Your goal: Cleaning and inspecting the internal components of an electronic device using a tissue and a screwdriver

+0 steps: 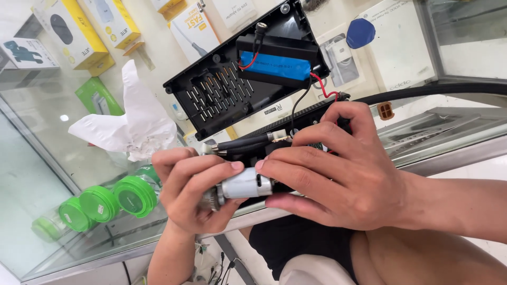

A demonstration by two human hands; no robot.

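Bare hands [338, 174], bare forearms, no sleeves; black shorts [285, 243].

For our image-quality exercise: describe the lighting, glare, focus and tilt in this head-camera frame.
Head view: bright, even light; glare spot on the glass counter; left hand, right hand and silver motor sharp; green lids slightly soft; whole frame tilted.

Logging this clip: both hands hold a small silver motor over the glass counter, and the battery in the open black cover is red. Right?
Not quite. The head view shows the battery is blue; only a wire is red. Left hand and right hand do hold the silver motor by the black cover.
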